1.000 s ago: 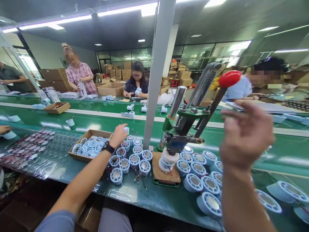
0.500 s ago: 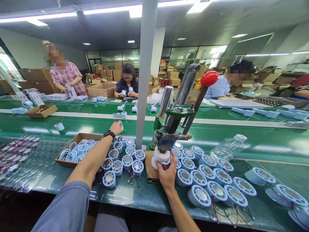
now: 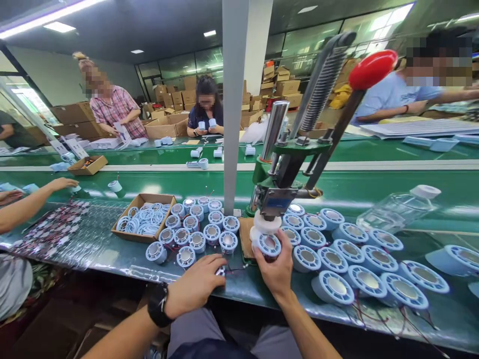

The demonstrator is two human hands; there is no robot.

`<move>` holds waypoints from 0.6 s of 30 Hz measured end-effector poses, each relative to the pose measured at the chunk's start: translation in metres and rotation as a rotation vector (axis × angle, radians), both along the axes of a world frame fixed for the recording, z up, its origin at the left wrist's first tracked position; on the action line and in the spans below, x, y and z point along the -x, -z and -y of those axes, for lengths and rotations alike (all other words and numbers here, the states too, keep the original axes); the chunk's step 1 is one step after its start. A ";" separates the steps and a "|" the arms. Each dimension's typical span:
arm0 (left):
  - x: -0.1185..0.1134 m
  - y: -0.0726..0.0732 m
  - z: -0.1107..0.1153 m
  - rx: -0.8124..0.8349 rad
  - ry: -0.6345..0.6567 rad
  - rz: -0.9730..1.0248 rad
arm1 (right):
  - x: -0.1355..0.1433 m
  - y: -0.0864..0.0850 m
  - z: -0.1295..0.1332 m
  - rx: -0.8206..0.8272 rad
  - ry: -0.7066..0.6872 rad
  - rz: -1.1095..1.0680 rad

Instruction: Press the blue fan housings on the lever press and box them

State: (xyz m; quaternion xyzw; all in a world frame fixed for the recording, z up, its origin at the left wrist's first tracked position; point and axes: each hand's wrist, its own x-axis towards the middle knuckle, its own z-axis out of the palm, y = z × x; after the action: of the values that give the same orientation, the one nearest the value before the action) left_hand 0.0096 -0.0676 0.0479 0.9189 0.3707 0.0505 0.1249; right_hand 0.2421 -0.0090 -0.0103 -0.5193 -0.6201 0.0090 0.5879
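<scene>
My right hand (image 3: 276,267) grips a light blue round housing (image 3: 269,245) with a silvery disc in its face. The housing is in front of the white round press head (image 3: 267,222) of a green hand press (image 3: 279,199). Low over the table's front edge, my left hand (image 3: 196,281) has its fingers curled, palm down. A small pale piece (image 3: 220,270) shows at its fingertips, with thin dark wires beside it; most of it is hidden. Several similar housings (image 3: 211,232) stand left of the press, and several more (image 3: 333,259) to its right.
A cardboard box (image 3: 140,234) of light blue rings is at left, beside a wired sheet of parts (image 3: 56,224). A plastic bottle (image 3: 398,209) lies behind the right-hand housings. A grey post (image 3: 234,109) rises behind. A co-worker's arm (image 3: 33,202) reaches in from the left.
My left hand has come back from behind the housings to the front edge. The right hand has drawn its housing from under the press head towards me. A co-worker's arm has appeared at left.
</scene>
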 end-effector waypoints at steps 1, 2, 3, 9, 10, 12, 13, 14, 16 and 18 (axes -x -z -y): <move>-0.002 0.008 -0.001 -0.038 -0.017 0.024 | -0.003 0.000 0.010 -0.017 -0.043 0.068; -0.003 0.014 -0.002 -0.073 -0.030 0.043 | -0.006 0.000 0.020 -0.029 -0.086 0.136; -0.004 0.019 -0.003 -0.106 -0.039 0.059 | -0.010 0.001 0.030 -0.033 -0.126 0.199; 0.022 0.011 -0.015 -0.280 -0.157 0.215 | -0.020 0.015 0.062 0.046 -0.242 0.355; 0.038 0.004 -0.024 -0.294 -0.267 0.196 | -0.017 0.016 0.063 0.068 -0.262 0.371; 0.079 -0.010 -0.049 -0.274 -0.550 0.068 | -0.010 0.017 0.061 0.105 -0.294 0.419; 0.101 -0.015 -0.064 -0.236 -0.703 -0.056 | -0.005 0.017 0.059 0.120 -0.301 0.450; 0.124 -0.018 -0.078 -0.220 -0.774 -0.099 | 0.000 0.016 0.056 0.126 -0.304 0.481; 0.161 -0.019 -0.102 -0.197 -0.879 -0.157 | 0.009 0.013 0.052 0.110 -0.299 0.537; 0.186 -0.016 -0.117 -0.169 -0.921 -0.192 | 0.017 0.010 0.050 0.083 -0.266 0.603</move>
State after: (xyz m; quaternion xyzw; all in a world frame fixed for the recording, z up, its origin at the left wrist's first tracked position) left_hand -0.1760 0.0497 0.0636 0.6666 0.7437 0.0455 -0.0206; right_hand 0.2255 -0.0593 -0.0199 -0.4368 -0.8276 -0.0432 0.3500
